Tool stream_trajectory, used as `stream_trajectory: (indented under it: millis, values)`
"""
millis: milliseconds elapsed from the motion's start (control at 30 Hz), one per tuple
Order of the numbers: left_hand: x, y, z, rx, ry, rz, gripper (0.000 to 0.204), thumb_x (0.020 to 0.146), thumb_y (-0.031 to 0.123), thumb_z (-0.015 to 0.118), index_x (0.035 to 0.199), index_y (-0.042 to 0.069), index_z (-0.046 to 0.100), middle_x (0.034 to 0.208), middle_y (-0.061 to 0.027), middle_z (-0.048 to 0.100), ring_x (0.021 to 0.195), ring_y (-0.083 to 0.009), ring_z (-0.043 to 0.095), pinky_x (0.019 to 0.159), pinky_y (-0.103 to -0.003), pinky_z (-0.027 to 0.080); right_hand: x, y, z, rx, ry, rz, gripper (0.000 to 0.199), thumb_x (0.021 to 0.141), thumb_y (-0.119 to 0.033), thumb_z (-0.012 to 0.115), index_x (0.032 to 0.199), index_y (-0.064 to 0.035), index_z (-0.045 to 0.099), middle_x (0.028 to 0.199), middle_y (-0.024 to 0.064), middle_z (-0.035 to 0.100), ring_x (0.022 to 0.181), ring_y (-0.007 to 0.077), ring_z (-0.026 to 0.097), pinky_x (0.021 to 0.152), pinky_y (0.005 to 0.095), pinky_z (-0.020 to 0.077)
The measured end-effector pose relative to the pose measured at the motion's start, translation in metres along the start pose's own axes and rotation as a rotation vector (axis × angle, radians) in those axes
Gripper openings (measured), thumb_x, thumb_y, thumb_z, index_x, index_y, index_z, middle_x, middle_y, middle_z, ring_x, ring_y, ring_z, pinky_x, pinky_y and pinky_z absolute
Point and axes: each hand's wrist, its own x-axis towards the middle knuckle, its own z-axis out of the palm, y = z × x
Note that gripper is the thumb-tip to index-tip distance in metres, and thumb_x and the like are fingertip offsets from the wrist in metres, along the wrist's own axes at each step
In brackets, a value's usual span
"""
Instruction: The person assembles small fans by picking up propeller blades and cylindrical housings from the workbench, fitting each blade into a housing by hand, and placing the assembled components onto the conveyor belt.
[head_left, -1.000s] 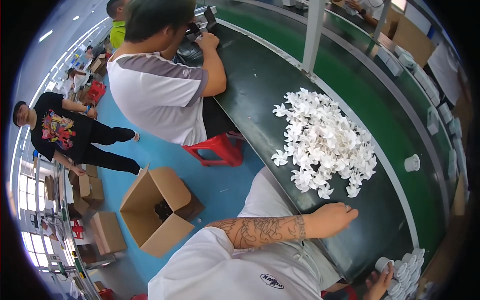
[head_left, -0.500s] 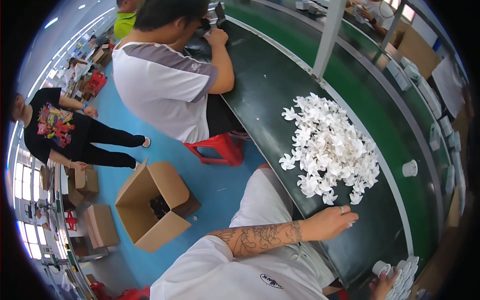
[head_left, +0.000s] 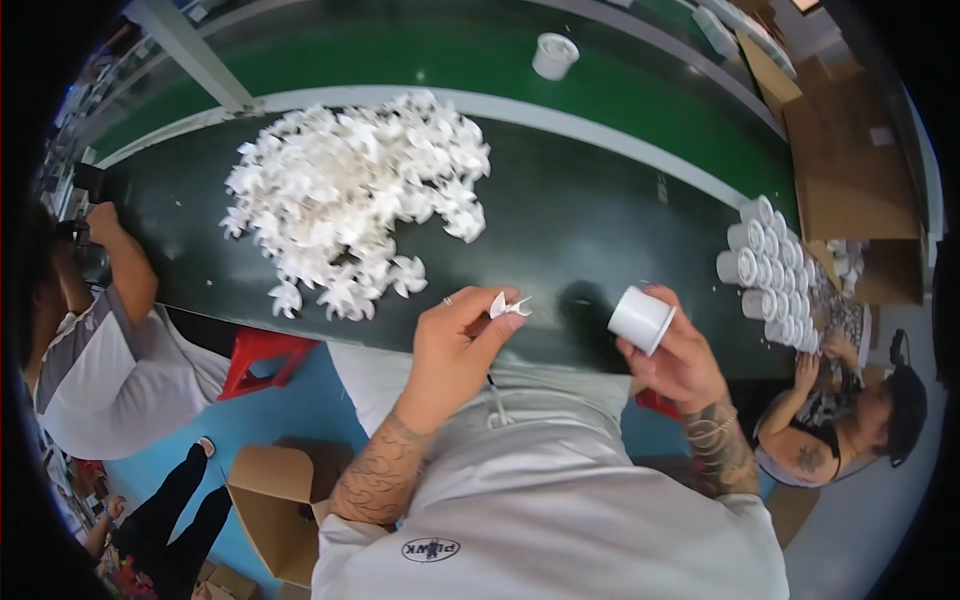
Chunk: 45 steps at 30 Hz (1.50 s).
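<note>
- The white impeller (head_left: 508, 306) is pinched between the thumb and forefinger of the left hand (head_left: 455, 345); the fingertips are closed on it. A ring is worn on this hand.
- The white flanged cup (head_left: 640, 320) is clamped between the thumb and fingers of the right hand (head_left: 690, 345). It is held tilted, with the flanged rim turned toward the palm.
- Both parts are held above the near edge of the dark worktable (head_left: 590, 200) — impeller at left, cup at right, well apart.
- A loose pile of white impellers (head_left: 350, 190) is spread on the worktable, beyond and to the left of the left hand.
- A stack of white cups (head_left: 775, 270) is placed at the right end of the worktable, lying on their sides in rows.
- A single white cup (head_left: 555, 57) is positioned on the green conveyor (head_left: 400, 65) beyond the worktable.
- Co-workers are seated at both sides: one in a white-and-grey shirt (head_left: 110, 370) at left, one in a dark cap (head_left: 897, 410) at right.
- An opened cardboard box (head_left: 265, 500) is set on the blue floor (head_left: 330, 400) — left of the wearer.
</note>
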Motion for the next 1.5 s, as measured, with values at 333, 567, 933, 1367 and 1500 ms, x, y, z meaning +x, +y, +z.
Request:
stream_trajectory:
  millis: [333,567,933,1367,1500]
  values:
    - [-0.033,0.038,0.017,-0.174,-0.453,0.355,0.024,0.074,-0.002,0.074,0.097,0.008,0.073,0.121,-0.0114,0.056,0.11,-0.0207,0.054,0.078,-0.031,0.047,-0.01,0.091,0.007,1.172,-0.88,0.622,0.043,0.095,-0.034,0.055,0.133,-0.0166,0.044,0.119,0.0139,0.058,0.076,0.0191,0.06,0.039,0.0308,0.0379]
    - [-0.055,0.038,0.014,-0.121,-0.349,0.268,0.017,0.072,0.003,0.078,0.087,0.008,0.075,0.111,-0.0073,0.061,0.094,-0.0193,0.061,0.072,-0.03,0.049,-0.038,0.087,-0.007,0.964,-0.565,0.775,0.054,0.079,-0.024,0.062,0.129,-0.0143,0.043,0.103,0.0109,0.055,0.061,0.0168,0.055,0.041,0.0292,0.0378]
    - [-0.072,0.041,0.009,-0.238,-0.353,0.171,0.016,0.068,0.001,0.084,0.08,0.005,0.074,0.107,-0.0107,0.06,0.09,-0.0172,0.061,0.07,-0.029,0.052,-0.04,0.079,0.015,0.667,-0.541,0.678,0.052,0.07,-0.021,0.058,0.119,-0.0125,0.043,0.097,0.0165,0.052,0.041,0.0174,0.044,0.033,0.0281,0.0328]
    - [-0.078,0.033,0.009,-0.432,-0.352,0.043,0.035,0.066,0.006,0.085,0.069,0.006,0.051,0.096,-0.0078,0.059,0.084,-0.0201,0.061,0.072,-0.031,0.051,-0.061,0.058,0.002,-0.023,-0.385,0.548,0.063,0.062,-0.026,0.082,0.114,-0.0113,0.049,0.118,0.0111,0.053,0.11,0.0253,0.053,0.087,0.0386,0.0436]
    - [-0.077,0.011,0.022,-0.501,-0.425,0.006,0.036,0.068,0.008,0.079,0.09,0.002,0.051,0.102,-0.0081,0.053,0.094,-0.0184,0.056,0.075,-0.03,0.051,-0.056,0.065,0.006,0.401,-0.262,0.555,0.062,0.067,-0.013,0.077,0.119,-0.0149,0.045,0.133,0.0193,0.041,0.092,0.0292,0.057,0.061,0.0375,0.048]
